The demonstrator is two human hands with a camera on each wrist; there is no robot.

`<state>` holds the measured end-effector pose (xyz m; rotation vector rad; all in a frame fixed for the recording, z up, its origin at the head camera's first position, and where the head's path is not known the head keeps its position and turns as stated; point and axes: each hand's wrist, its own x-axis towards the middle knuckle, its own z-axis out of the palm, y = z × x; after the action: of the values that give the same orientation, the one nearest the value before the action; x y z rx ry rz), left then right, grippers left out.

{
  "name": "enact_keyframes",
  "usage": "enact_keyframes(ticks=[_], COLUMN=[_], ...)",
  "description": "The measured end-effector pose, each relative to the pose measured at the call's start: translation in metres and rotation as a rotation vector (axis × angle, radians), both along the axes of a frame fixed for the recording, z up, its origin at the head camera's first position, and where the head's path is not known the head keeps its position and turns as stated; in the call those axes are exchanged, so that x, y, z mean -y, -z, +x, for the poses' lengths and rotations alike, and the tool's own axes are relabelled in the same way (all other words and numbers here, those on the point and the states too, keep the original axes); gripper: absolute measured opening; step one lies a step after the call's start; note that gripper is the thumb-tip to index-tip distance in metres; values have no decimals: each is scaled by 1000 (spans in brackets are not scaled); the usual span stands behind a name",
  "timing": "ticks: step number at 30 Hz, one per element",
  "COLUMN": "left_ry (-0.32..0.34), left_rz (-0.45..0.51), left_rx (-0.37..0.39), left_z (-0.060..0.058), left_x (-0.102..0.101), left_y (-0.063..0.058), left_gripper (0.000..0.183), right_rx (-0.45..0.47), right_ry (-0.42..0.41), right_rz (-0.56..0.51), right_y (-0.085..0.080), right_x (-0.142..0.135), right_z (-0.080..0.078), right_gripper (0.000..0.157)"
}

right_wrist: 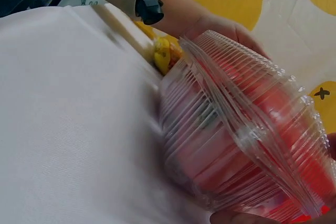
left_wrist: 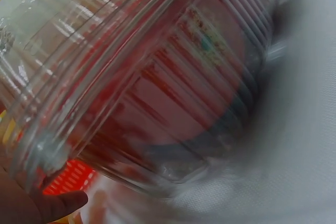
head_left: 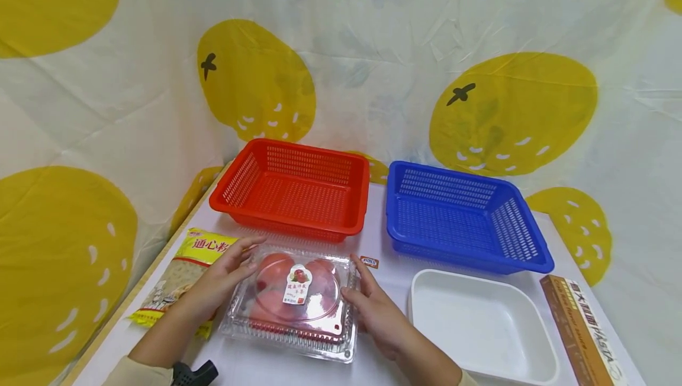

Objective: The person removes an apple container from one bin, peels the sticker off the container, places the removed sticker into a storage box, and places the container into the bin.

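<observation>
A clear plastic clamshell box [head_left: 272, 300] of round red fruit sits low over the near part of the table, a white label [head_left: 296, 284] on its lid. My left hand [head_left: 226, 273] grips it at the back left corner. From the right side my right hand [head_left: 380, 318] holds it, thumb at the lid's edge. Ribbed side walls of the box [left_wrist: 163, 93] fill much of the left wrist view. In the right wrist view, the box [right_wrist: 226, 129] is tilted in frame between both hands, and most of the right hand is out of sight.
Behind the box stand a red basket [head_left: 298, 229] and a blue basket [head_left: 442, 250]. A white tub [head_left: 479, 327] is at right, beside a long pasta box [head_left: 581, 333]. Left of the clamshell lies a yellow pasta bag [head_left: 181, 273]. A small orange-and-white packet [head_left: 370, 262] lies below the red basket.
</observation>
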<state>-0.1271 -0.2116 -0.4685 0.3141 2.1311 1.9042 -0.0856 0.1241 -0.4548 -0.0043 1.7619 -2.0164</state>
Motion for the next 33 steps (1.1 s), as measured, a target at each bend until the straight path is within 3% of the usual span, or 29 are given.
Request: enact_keyframes(ticks=[9, 18, 26, 33], left_ry=[-11, -16, -12, -22], left_rz=[-2, 0, -31, -52], left_rx=[39, 4, 31, 43], left_z=[5, 6, 4, 1], left_x=[2, 2, 0, 0], left_y=[2, 4, 5, 5], left_gripper=[57, 53, 51, 57], right_rx=[-39, -274, -440, -524], right_ry=[-12, 55, -24, -94], right_rz=[68, 420, 581, 659], right_y=[-3, -30, -50, -59], right_x=[0, -1, 1, 6], right_z=[3, -7, -18, -26], right_gripper=[83, 73, 62, 47])
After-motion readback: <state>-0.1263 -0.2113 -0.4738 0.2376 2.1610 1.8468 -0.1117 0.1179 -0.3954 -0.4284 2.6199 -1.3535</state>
